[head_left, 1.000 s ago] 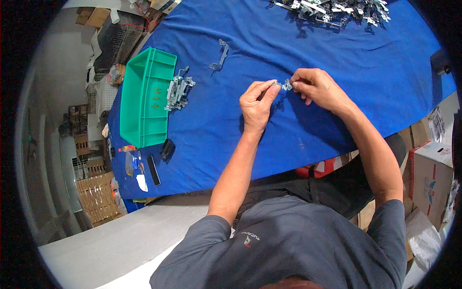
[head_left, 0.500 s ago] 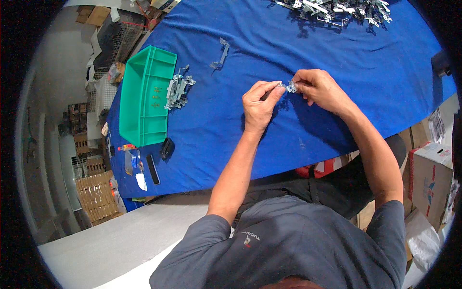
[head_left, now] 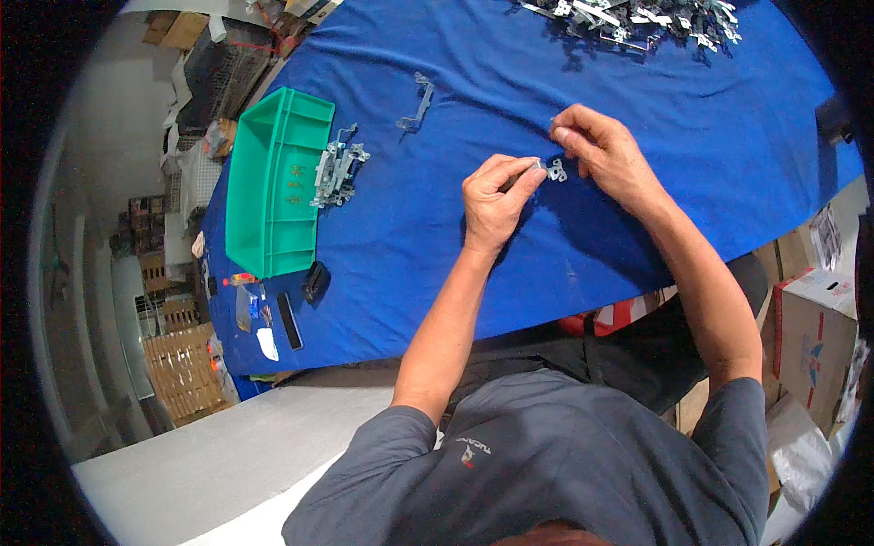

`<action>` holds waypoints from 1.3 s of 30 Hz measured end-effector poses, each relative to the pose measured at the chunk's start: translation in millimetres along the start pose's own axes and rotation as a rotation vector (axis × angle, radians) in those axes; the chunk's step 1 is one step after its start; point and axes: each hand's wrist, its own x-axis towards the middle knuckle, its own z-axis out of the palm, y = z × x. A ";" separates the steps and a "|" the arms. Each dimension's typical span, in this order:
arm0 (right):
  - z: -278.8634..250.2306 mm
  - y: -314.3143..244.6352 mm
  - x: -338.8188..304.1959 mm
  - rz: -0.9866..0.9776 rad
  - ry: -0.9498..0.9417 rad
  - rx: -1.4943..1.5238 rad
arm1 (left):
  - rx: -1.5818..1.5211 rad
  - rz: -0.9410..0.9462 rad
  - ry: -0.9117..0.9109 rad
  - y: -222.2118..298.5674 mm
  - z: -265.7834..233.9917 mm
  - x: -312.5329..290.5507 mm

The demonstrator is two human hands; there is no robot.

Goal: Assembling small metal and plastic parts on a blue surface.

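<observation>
A small silvery metal bracket (head_left: 557, 170) with holes in its end is pinched between the thumb and fingers of my left hand (head_left: 492, 202), over the blue cloth. Most of the bracket is hidden behind those fingers. My right hand (head_left: 608, 156) is up and to the right of the bracket, apart from it. Its thumb and forefinger are pressed together at the tips, and a tiny speck shows there, too small to name. One long metal bracket (head_left: 419, 103) lies alone on the cloth, farther off to the left.
A green plastic bin (head_left: 273, 246) with small brass-coloured bits in it stands at the left. Beside it lies a stack of metal brackets (head_left: 340, 171). A heap of metal parts (head_left: 637, 16) is at the far edge. A black phone (head_left: 289, 320) lies near the table's left edge.
My right hand has let go of the bracket and moved up and slightly right. The bracket's holed end now shows beyond my left hand, which has barely moved.
</observation>
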 end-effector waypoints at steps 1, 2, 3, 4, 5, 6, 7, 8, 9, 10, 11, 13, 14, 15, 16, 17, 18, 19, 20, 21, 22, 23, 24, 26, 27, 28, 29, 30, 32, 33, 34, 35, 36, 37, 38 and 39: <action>-5.1 -3.6 0.9 0.104 -0.019 -0.018 | -0.003 0.014 0.031 -0.5 0.2 -0.1; -9.6 -5.0 1.2 0.207 -0.038 -0.036 | -0.003 0.015 0.033 -0.8 -0.3 -0.9; -14.8 -2.0 2.0 0.246 -0.168 -0.120 | -0.073 -0.081 0.102 -1.2 -1.1 -2.3; -13.9 -0.4 1.4 0.245 -0.166 -0.119 | -0.144 -0.178 0.171 -1.9 -1.6 -3.1; -11.7 0.7 0.0 0.258 -0.217 -0.091 | -0.158 -0.171 0.183 -3.0 -1.8 -2.9; -9.7 -0.7 -1.7 0.272 -0.269 -0.064 | -0.158 -0.171 0.183 -1.8 -2.1 -2.9; -7.3 -6.1 -3.2 0.276 -0.252 -0.059 | -0.141 -0.180 0.158 -0.7 -2.8 -2.9; -7.1 -7.2 -3.5 0.277 -0.252 -0.058 | -0.123 -0.189 0.133 0.4 -3.1 -3.0; -7.1 -8.2 -3.7 0.265 -0.251 -0.063 | -0.123 -0.189 0.132 0.9 -2.9 -2.8; -7.2 -8.6 -3.8 0.252 -0.251 -0.068 | -0.128 -0.190 0.126 1.3 -2.7 -2.5; -6.9 -7.8 -4.3 0.252 -0.251 -0.067 | -0.133 -0.192 0.121 1.8 -2.6 -2.3; -5.7 -3.3 -5.2 0.295 -0.294 -0.041 | -0.140 -0.186 0.117 1.5 -1.9 -1.7; -5.0 -1.8 -5.3 0.294 -0.293 -0.041 | -0.147 -0.182 0.113 1.3 -1.7 -1.4; -4.5 -0.6 -5.6 0.280 -0.281 -0.035 | -0.147 -0.182 0.113 1.4 -1.8 -1.1; -4.6 0.1 -5.7 0.265 -0.268 -0.029 | -0.129 -0.170 0.107 1.5 -2.0 -0.8; -6.2 0.0 -5.4 0.266 -0.268 -0.030 | -0.110 -0.158 0.101 1.7 -2.1 -0.6; -8.1 -0.3 -4.3 0.273 -0.281 -0.034 | -0.109 -0.158 0.102 1.0 -2.6 -0.8; -9.1 -0.3 -3.7 0.281 -0.294 -0.038 | -0.101 -0.165 0.101 0.5 -2.8 -1.2; -8.0 1.5 -4.0 0.279 -0.295 -0.038 | -0.094 -0.172 0.100 -0.1 -3.4 -1.4; -6.7 3.5 -5.1 0.281 -0.280 -0.018 | -0.096 -0.172 0.099 0.9 -3.1 -1.0; -6.2 4.2 -5.9 0.283 -0.264 0.002 | -0.094 -0.169 0.081 2.0 -3.1 -0.7; -6.7 3.7 -6.3 0.284 -0.263 0.001 | -0.093 -0.165 0.064 3.1 -2.7 -0.4; -6.0 -0.1 -5.6 0.290 -0.263 -0.017 | -0.092 -0.166 0.065 4.0 -3.3 -0.5; -5.4 0.1 -4.3 0.297 -0.264 -0.034 | -0.051 -0.133 0.063 5.4 -4.1 -0.5; -6.1 3.2 -3.7 0.297 -0.278 -0.028 | -0.052 -0.134 0.063 5.4 -3.8 -0.4; -6.5 4.9 -3.5 0.297 -0.292 -0.023 | -0.046 -0.115 0.047 5.3 -3.4 -0.1; -6.2 5.4 -3.9 0.297 -0.292 -0.023 | -0.041 -0.097 0.032 5.2 -3.2 0.2; -5.7 4.9 -4.5 0.298 -0.268 0.024 | -0.042 -0.098 0.031 5.0 -2.7 0.3; -4.2 2.5 -4.5 0.301 -0.245 0.069 | -0.002 -0.083 0.016 4.6 -2.0 0.4; -2.8 -0.3 -3.9 0.320 -0.219 0.185 | -0.003 -0.083 0.016 3.6 -1.2 0.5; -2.2 -1.6 -3.7 0.339 -0.192 0.301 | -0.012 -0.053 0.018 2.4 0.1 0.9; -2.3 1.1 -3.6 0.339 -0.192 0.301 | -0.021 -0.023 0.021 1.5 0.8 0.8; -2.0 4.5 -2.5 0.300 -0.233 0.257 | -0.020 -0.023 0.021 1.2 -0.1 0.6; -1.8 6.4 -1.8 0.261 -0.274 0.212 | -0.006 -0.023 -0.011 0.9 -1.5 0.6; -0.7 7.1 -2.4 0.260 -0.275 0.213 | 0.008 -0.022 -0.043 0.7 -2.4 0.5; 0.7 3.4 -3.0 0.252 -0.205 0.125 | 0.006 -0.022 -0.043 2.1 -1.8 0.4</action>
